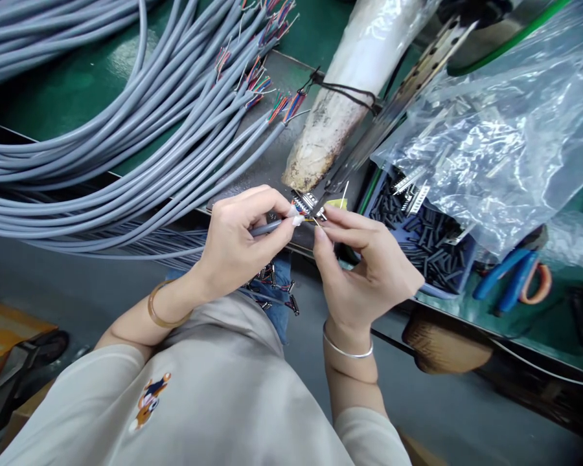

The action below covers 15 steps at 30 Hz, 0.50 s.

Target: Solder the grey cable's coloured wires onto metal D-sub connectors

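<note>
Fingers of your left hand (pixel 238 243) pinch the end of the thin grey round cable (pixel 267 227), so its stripped coloured wires point straight at the small metal connector (pixel 307 203) at the tabletop edge. Your right hand (pixel 364 268) is closed too, thumb and forefinger nipping something very fine near the connector; I cannot tell what it is. Both hands meet close, probably to keep the soft wires steady. Behind lies the big bundle of smooth grey cables (pixel 102 129) on the green tabletop (pixel 53 97). To the right, short black tubes fill a blue tray (pixel 427 243) under crinkled clear plastic bag (pixel 505 129), beside blue-handled pliers (pixel 502 281).
</note>
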Each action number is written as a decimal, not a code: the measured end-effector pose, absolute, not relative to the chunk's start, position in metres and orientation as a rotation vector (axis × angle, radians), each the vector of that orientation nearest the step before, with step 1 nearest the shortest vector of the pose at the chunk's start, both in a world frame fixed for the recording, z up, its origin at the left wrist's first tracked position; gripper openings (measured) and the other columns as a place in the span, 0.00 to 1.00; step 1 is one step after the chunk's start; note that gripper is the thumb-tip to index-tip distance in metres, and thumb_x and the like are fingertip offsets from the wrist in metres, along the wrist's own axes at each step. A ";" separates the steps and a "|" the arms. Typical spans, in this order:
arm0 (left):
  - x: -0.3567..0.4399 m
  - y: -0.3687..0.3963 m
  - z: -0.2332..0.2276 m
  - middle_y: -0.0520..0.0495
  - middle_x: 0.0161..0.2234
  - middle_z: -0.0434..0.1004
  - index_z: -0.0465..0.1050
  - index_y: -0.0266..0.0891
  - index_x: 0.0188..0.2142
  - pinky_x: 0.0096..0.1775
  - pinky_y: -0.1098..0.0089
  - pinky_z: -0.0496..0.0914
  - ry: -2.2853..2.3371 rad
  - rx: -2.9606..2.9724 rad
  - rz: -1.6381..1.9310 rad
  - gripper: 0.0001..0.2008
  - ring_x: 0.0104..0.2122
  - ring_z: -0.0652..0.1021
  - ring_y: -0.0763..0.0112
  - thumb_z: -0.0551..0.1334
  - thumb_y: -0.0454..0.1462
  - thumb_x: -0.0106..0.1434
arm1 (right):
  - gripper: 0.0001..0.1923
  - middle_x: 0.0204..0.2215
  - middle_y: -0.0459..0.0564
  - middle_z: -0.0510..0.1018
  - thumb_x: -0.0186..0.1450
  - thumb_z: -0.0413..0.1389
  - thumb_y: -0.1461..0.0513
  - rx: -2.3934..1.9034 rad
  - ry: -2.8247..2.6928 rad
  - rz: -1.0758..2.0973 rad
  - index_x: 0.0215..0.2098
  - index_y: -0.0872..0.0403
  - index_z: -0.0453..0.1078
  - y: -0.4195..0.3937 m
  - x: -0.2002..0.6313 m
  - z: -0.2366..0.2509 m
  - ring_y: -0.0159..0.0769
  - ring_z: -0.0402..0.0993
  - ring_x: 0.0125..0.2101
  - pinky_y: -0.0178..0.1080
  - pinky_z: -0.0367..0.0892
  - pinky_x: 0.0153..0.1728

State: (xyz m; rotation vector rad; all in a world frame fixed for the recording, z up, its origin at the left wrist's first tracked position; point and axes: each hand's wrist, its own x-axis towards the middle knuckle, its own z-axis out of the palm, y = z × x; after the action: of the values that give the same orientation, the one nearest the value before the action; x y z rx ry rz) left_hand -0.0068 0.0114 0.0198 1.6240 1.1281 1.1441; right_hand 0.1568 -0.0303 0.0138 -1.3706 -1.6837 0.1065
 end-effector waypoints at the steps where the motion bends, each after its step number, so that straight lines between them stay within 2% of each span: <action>1: -0.007 0.011 0.020 0.49 0.30 0.77 0.76 0.38 0.30 0.25 0.71 0.57 1.124 1.620 1.141 0.06 0.23 0.63 0.79 0.66 0.34 0.65 | 0.06 0.43 0.48 0.86 0.67 0.62 0.65 -1.383 -1.705 0.077 0.39 0.47 0.76 -0.030 0.157 0.015 0.43 0.86 0.41 0.48 0.83 0.41; 8: -0.007 0.013 0.022 0.50 0.30 0.76 0.76 0.37 0.29 0.24 0.71 0.56 1.112 1.558 1.108 0.06 0.23 0.63 0.80 0.66 0.33 0.65 | 0.08 0.44 0.48 0.86 0.67 0.63 0.66 -1.388 -1.770 -0.005 0.43 0.46 0.78 -0.030 0.156 0.018 0.43 0.85 0.42 0.46 0.82 0.42; 11: -0.008 0.013 0.022 0.50 0.29 0.76 0.76 0.37 0.29 0.23 0.72 0.56 1.111 1.510 1.064 0.06 0.22 0.63 0.80 0.67 0.33 0.64 | 0.06 0.44 0.48 0.86 0.68 0.62 0.65 -1.402 -1.793 -0.027 0.40 0.46 0.76 -0.032 0.155 0.017 0.42 0.85 0.42 0.46 0.82 0.42; 15: -0.010 0.014 0.018 0.51 0.26 0.75 0.76 0.37 0.29 0.22 0.73 0.55 1.130 1.495 0.993 0.06 0.21 0.62 0.81 0.67 0.33 0.63 | 0.08 0.40 0.47 0.86 0.66 0.62 0.68 -1.342 -1.806 0.026 0.37 0.48 0.74 -0.034 0.156 0.013 0.39 0.85 0.40 0.40 0.80 0.39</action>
State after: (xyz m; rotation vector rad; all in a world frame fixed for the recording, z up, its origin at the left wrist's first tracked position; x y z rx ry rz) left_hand -0.0098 0.0140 0.0181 1.4954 1.1299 0.9932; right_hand 0.1556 -0.0337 0.0133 -1.3423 -1.8061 0.0264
